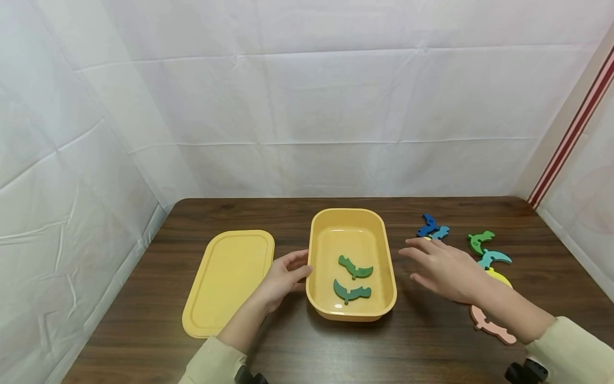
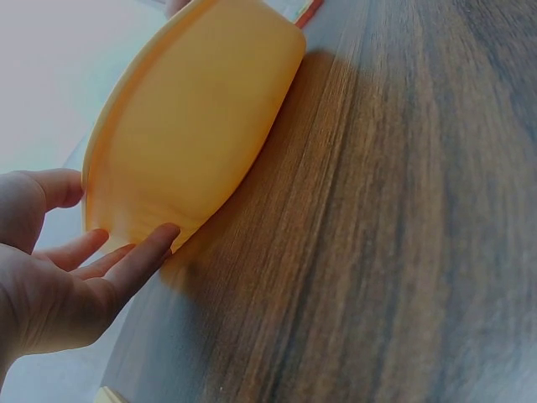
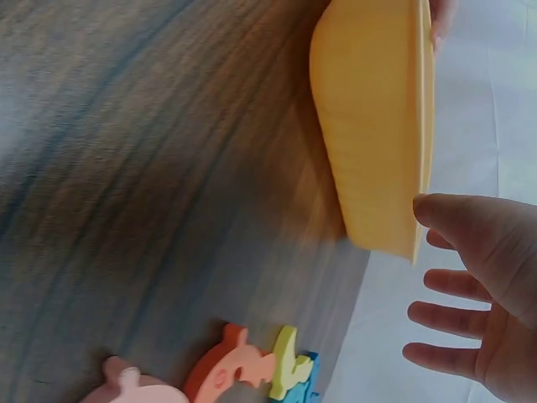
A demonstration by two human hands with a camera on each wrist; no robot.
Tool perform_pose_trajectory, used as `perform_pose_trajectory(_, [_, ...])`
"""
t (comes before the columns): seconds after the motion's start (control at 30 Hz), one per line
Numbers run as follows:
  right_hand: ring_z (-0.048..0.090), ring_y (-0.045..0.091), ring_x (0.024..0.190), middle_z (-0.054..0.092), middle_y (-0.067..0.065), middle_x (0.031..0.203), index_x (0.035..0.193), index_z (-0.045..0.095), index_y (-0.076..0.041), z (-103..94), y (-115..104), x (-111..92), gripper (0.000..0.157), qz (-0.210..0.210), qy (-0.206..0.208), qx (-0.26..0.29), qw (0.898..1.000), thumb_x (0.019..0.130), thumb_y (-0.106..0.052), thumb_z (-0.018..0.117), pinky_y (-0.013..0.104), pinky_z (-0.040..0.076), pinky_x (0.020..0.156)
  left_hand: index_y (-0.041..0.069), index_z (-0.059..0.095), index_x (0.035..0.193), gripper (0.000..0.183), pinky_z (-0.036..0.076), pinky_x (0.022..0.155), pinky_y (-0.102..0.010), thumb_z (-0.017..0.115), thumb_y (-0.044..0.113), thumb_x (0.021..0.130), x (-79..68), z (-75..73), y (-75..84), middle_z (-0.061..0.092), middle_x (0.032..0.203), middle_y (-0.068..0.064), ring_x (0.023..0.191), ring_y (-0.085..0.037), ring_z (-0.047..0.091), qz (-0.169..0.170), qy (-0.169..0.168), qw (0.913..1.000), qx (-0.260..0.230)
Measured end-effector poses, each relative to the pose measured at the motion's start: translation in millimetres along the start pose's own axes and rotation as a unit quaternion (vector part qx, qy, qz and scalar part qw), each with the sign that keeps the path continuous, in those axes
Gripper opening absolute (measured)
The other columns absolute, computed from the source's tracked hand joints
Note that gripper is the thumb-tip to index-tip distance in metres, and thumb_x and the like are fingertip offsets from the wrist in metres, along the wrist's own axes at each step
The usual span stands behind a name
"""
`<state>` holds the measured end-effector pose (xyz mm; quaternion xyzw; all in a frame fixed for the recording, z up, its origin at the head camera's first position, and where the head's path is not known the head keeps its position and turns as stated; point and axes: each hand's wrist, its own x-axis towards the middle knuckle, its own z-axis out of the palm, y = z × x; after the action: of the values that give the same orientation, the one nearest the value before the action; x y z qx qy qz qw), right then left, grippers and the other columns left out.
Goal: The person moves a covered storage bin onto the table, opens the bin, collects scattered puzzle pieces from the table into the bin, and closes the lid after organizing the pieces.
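Note:
A yellow rectangular box (image 1: 347, 237) stands on the table, with an upper green animal-shaped piece (image 1: 355, 268) and a lower one (image 1: 352, 293) lying flat inside. My left hand (image 1: 283, 280) holds the box by its left side, thumb at the rim and fingers against the outer wall, as the left wrist view shows. To the right of the box, over the table, hovers my right hand (image 1: 446, 269), fingers spread and nothing in them. In the right wrist view its thumb (image 3: 440, 210) overlaps the box's rim. Behind that hand, some coloured pieces are partly hidden.
A flat yellow lid (image 1: 230, 282) lies left of the box. Dark blue (image 1: 427, 226), light blue (image 1: 440, 232), green (image 1: 479, 242), turquoise (image 1: 494, 258), yellow (image 1: 499, 276) and pink (image 1: 491, 325) pieces lie at the right. An orange piece (image 3: 226, 365) shows in the right wrist view.

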<state>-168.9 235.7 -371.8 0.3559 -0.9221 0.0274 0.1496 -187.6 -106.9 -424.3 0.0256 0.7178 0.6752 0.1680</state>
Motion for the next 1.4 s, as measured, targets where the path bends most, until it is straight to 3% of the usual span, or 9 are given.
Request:
perform_pose_trajectory(0.4, [0.061,0.028,0.092,0.055,0.01,0.121,0.12,0.057,-0.012,8.2,7,-25,0.053,0.022,-0.008,0.008,1.0,0.074,-0.03,0.075,0.035,0.053,0.06,0.003,0.044,0.134,0.046,0.054,0.08,-0.039,0.056,0.012,0.09,0.2,0.0,0.3,0.049,0.132,-0.02,0.109,-0.029,0.057,-0.005,0.001,1.0,0.001])
perform_pose_trajectory(0.7, [0.059,0.022,0.082,0.057,0.007,0.105,0.116,0.06,-0.011,17.5,14,-40,0.051,0.047,0.004,0.004,0.999,0.071,-0.029,0.078,0.031,0.051,0.057,0.002,0.044,0.134,0.047,0.054,0.08,-0.039,0.056,0.011,0.09,0.6,-0.7,-0.7,0.049,0.132,-0.02,0.109,-0.029,0.057,-0.005,0.0,1.0,0.001])
perform_pose_trajectory(1.03, [0.048,0.013,0.065,0.053,0.004,0.091,0.108,0.061,-0.01,24.2,15,-49,0.044,0.09,-0.021,0.002,0.996,0.072,-0.03,0.077,0.024,0.041,0.049,0.001,0.042,0.135,0.047,0.054,0.079,-0.039,0.055,0.01,0.09,0.0,-0.1,0.3,0.048,0.133,-0.021,0.108,-0.029,0.058,-0.003,0.0,1.0,0.002])
perform_pose_trajectory(1.4, [0.038,0.008,0.058,0.05,0.001,0.08,0.101,0.06,-0.008,31.8,21,-57,0.041,0.114,-0.013,0.006,0.993,0.071,-0.028,0.078,0.02,0.032,0.047,0.0,0.042,0.134,0.047,0.054,0.08,-0.039,0.055,0.01,0.09,0.2,-0.7,-0.3,0.047,0.133,-0.022,0.11,-0.03,0.057,0.0,-0.004,1.0,-0.001])
